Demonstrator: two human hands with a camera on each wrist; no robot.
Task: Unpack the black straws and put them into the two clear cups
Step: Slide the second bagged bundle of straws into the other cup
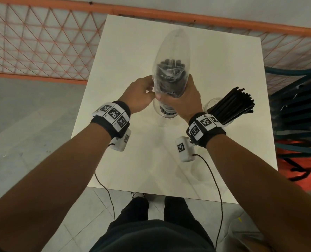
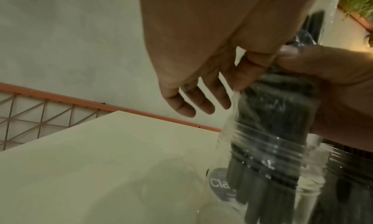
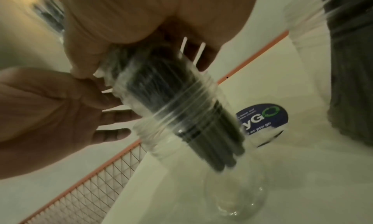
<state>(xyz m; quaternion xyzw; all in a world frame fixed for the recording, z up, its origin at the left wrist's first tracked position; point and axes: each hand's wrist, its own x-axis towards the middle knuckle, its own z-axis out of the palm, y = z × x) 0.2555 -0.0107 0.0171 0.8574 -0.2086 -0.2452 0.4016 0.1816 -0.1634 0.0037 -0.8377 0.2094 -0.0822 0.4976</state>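
Observation:
A clear plastic bag (image 1: 171, 51) stands upright over the middle of the white table (image 1: 125, 57), with a bundle of black straws (image 1: 170, 75) inside. My right hand (image 1: 185, 99) grips the bundle through the plastic. The straws' lower ends stick out of the bag (image 3: 214, 149) into a clear cup (image 1: 166, 114) below. My left hand (image 1: 142, 95) is on the bag's left side; thumb and forefinger pinch the plastic (image 2: 236, 91), and the other fingers (image 2: 187, 106) are spread straight. A second clear cup (image 1: 210, 106) at the right holds black straws (image 1: 232, 104) that lean to the right.
An orange mesh fence (image 1: 42, 42) runs behind and left of the table. Stacked dark chairs (image 1: 296, 110) stand close to its right edge. Thin cables (image 1: 212, 179) hang from both wrist cameras across the near table edge. A round blue label (image 3: 262, 115) shows near the cup.

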